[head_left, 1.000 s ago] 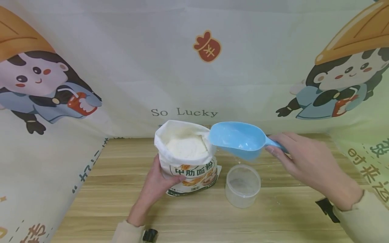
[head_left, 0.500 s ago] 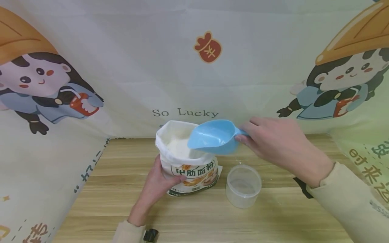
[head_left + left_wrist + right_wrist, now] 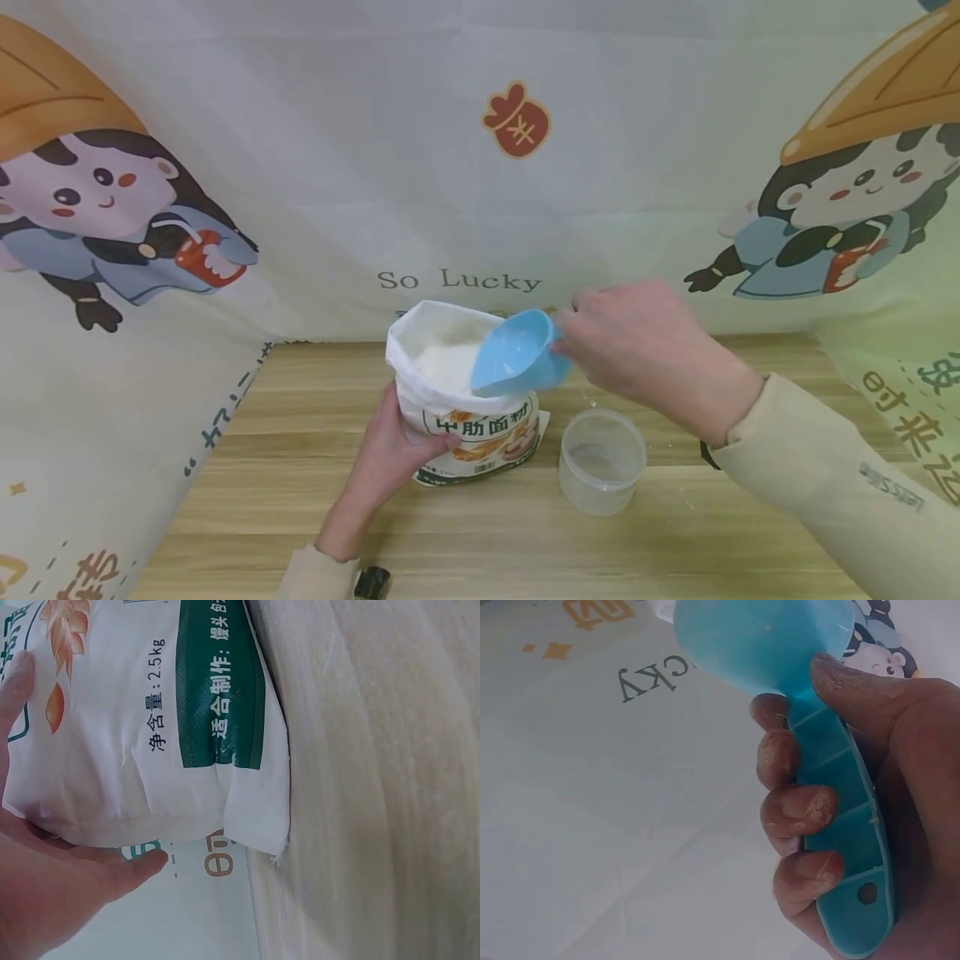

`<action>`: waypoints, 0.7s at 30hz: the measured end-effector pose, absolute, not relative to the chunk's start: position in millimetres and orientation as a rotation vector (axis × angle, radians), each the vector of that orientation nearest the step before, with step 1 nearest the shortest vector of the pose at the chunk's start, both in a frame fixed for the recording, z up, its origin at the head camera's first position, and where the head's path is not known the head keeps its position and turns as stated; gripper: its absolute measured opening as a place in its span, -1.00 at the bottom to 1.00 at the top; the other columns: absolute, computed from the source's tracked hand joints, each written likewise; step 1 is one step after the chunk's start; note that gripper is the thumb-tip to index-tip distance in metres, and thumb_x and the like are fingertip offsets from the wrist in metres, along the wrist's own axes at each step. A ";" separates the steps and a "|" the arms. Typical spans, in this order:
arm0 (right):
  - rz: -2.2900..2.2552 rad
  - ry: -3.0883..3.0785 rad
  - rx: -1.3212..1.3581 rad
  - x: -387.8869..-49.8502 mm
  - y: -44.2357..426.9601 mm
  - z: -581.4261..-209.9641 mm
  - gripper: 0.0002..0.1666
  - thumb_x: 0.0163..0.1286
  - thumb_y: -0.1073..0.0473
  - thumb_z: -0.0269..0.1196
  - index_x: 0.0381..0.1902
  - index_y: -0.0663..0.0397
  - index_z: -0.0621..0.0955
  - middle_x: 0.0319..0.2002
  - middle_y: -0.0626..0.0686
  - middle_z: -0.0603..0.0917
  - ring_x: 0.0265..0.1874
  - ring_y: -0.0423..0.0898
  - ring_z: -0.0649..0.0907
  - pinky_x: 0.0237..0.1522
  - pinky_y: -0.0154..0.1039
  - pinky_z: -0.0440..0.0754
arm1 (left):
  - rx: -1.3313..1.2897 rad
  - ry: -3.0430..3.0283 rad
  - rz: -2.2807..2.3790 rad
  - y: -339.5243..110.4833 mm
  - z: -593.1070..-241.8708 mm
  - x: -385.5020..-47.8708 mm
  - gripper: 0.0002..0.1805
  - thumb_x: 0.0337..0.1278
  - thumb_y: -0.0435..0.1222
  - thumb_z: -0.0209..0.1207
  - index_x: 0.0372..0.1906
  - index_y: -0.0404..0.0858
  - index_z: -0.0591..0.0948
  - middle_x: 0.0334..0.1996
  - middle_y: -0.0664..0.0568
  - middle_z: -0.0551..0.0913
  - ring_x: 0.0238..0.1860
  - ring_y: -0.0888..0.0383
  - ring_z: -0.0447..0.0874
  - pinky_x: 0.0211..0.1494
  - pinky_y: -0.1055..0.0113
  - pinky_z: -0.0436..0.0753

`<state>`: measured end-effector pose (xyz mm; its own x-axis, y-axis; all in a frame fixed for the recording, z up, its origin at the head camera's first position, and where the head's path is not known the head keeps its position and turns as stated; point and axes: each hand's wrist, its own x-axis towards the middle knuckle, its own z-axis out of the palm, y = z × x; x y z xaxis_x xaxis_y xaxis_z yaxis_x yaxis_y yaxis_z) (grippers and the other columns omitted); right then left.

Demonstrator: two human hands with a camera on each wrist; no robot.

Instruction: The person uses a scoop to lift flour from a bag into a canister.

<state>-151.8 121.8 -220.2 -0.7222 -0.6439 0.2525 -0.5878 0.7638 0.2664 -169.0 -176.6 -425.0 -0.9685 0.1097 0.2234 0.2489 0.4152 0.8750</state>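
A white flour bag (image 3: 480,442) with a rolled-down top stands upright on the table, pale flour (image 3: 450,367) showing inside its mouth. My left hand (image 3: 393,454) holds the bag by its left side, the thumb across the printed front; in the left wrist view the fingers (image 3: 142,864) reach round its edge. With my right hand (image 3: 645,350) I grip a blue scoop (image 3: 517,350) by its handle (image 3: 847,817), fingers curled round it. The scoop's tip is tilted down over the right part of the bag's mouth. Flour dusts my right fingertips in the right wrist view.
A clear round plastic tub (image 3: 602,462) stands on the wooden table (image 3: 480,550), right of the bag. Specks of flour lie around it. A printed cloth (image 3: 337,167) rises behind the table and along both sides.
My right hand has carried the scoop leftward from beside the bag to over its mouth, turning it tip-down. My left hand stays on the bag, which keeps its place.
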 end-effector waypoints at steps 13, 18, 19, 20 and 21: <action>-0.320 -2.775 0.951 -154.6 102.5 -220.7 -0.61 0.31 0.24 0.41 -0.67 -0.11 0.54 -0.72 -0.10 0.39 -0.70 -0.19 0.26 -0.73 -0.34 0.25 | -0.322 -2.550 -1.562 -175.9 -423.2 -169.5 0.13 -0.27 -0.27 0.67 0.50 -0.07 0.28 0.29 -0.01 0.52 0.32 -0.09 0.49 0.41 -0.19 0.43; -0.361 -2.766 0.952 -159.4 94.6 -226.4 -0.72 0.23 0.35 0.39 -0.58 -0.13 0.67 -0.70 -0.11 0.47 -0.71 -0.17 0.32 -0.74 -0.30 0.35 | -0.323 -2.554 -1.560 -175.9 -423.5 -169.6 0.11 -0.27 -0.27 0.67 0.49 -0.07 0.29 0.29 -0.01 0.53 0.31 -0.09 0.50 0.39 -0.19 0.46; -0.363 -2.773 0.950 -160.5 93.0 -227.8 -0.74 0.25 0.33 0.39 -0.56 -0.12 0.69 -0.69 -0.11 0.48 -0.71 -0.17 0.33 -0.74 -0.31 0.35 | -0.327 -2.554 -1.561 -175.9 -423.7 -169.7 0.12 -0.27 -0.27 0.67 0.49 -0.07 0.29 0.29 -0.01 0.53 0.31 -0.09 0.50 0.38 -0.19 0.46; -0.362 -2.773 0.951 -161.6 91.6 -229.5 -0.77 0.28 0.29 0.40 -0.53 -0.11 0.70 -0.69 -0.11 0.48 -0.71 -0.17 0.33 -0.74 -0.31 0.35 | -0.330 -2.552 -1.567 -175.8 -423.9 -169.7 0.12 -0.27 -0.27 0.67 0.49 -0.06 0.29 0.29 -0.01 0.53 0.31 -0.09 0.50 0.38 -0.18 0.47; -0.360 -2.776 0.949 -162.4 90.7 -231.1 -0.78 0.30 0.26 0.40 -0.53 -0.10 0.71 -0.69 -0.11 0.48 -0.72 -0.17 0.33 -0.74 -0.31 0.34 | -0.333 -2.551 -1.569 -175.7 -424.0 -169.6 0.12 -0.27 -0.27 0.67 0.49 -0.06 0.29 0.29 -0.01 0.52 0.31 -0.09 0.50 0.38 -0.18 0.47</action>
